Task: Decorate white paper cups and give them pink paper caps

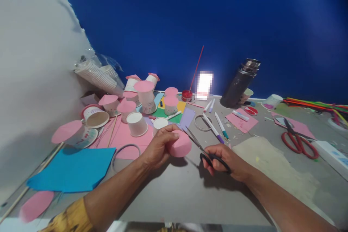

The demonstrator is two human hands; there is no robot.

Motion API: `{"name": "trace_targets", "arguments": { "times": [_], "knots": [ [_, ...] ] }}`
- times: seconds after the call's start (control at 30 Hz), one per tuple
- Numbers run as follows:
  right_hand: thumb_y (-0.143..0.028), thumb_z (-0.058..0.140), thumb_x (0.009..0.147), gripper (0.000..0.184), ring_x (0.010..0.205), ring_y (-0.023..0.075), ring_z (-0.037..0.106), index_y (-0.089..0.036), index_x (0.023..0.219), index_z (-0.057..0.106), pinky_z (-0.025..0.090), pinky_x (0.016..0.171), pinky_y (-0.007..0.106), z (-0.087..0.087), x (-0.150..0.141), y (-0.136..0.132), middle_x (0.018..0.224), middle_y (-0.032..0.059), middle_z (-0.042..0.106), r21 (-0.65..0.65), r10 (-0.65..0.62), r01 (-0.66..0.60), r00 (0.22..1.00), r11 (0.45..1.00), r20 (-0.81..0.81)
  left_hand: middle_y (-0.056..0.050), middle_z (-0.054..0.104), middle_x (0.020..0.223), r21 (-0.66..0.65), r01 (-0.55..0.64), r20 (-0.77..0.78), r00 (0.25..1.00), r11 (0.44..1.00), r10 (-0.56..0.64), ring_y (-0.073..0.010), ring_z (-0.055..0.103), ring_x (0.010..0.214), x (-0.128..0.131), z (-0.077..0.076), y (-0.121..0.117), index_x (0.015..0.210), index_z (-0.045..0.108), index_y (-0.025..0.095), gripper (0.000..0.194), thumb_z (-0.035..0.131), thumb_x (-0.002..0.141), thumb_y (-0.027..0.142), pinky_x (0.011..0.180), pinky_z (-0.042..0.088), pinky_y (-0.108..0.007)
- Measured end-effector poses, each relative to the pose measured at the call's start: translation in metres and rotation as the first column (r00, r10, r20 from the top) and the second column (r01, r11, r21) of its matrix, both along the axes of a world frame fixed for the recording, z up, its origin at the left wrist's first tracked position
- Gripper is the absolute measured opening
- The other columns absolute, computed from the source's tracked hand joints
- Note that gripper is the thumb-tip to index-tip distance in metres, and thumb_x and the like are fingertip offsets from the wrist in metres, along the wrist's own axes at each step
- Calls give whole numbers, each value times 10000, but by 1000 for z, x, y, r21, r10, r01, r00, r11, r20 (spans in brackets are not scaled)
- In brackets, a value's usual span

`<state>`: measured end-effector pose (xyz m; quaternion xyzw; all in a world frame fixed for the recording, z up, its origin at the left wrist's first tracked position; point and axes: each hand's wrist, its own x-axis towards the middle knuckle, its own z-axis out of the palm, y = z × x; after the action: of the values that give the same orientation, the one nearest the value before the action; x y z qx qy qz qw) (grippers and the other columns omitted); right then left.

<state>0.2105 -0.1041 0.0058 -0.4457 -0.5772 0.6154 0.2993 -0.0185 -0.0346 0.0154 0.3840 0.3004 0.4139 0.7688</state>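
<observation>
My left hand (158, 146) is closed round a paper cup capped with a pink paper disc (179, 145), held just above the grey table (174, 192). My right hand (227, 161) grips black-handled scissors (202, 148). Their blades point up and left, and the tips lie by the pink disc's edge. Both forearms reach in from the bottom of the view.
Several pink-topped paper cups (145, 96) and a stack of cups (95, 76) crowd the back left. A blue sheet (73, 168) lies at left, markers (214, 125) and a tape ring (202, 122) at centre. A metal flask (239, 81) stands behind, with red scissors (297, 141) at right.
</observation>
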Motion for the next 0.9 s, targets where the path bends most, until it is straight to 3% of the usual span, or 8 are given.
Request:
{"name": "trace_targets", "arguments": {
  "times": [0.2, 0.9],
  "knots": [
    [-884, 690, 645, 735, 538, 114, 474, -156, 743, 667, 322, 542, 256, 1, -7, -1, 584, 17, 605, -7, 14, -15, 999, 1000, -37, -3, 583, 649, 15, 18, 1, 1000, 1000, -18, -104, 477, 565, 1, -1, -1, 678, 639, 156, 202, 788, 645, 288, 530, 361, -226],
    [-772, 770, 661, 629, 512, 101, 440, -159, 679, 627, 321, 514, 236, -7, -6, -1, 546, -1, 583, -68, -51, 57, 995, 996, 81, 8, 583, 654, -12, -16, -39, 999, 1000, 16, -107, 503, 573, 2, -8, 0, 685, 603, 167, 216, 782, 654, 283, 535, 372, -221]
  ]
}}
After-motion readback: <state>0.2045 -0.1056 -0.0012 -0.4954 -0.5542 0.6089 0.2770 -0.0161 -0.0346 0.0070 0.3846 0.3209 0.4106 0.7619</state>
